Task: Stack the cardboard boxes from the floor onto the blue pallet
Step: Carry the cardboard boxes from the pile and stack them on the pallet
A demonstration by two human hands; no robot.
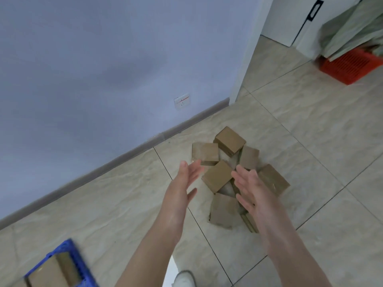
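Our left hand [184,183] and right hand [252,193] hover wide open, holding nothing.
We should press the cardboard box [217,176] between our palms squarely, then lift it level.

- The small brown cardboard boxes [229,141] look matt and plain.
- The blue grid pallet [83,268] is blurred, probably moulded plastic.
- The beige marbled floor tiles [310,121] are smooth with a faint sheen.
- The orange-red slatted crate [348,67] looks plastic.
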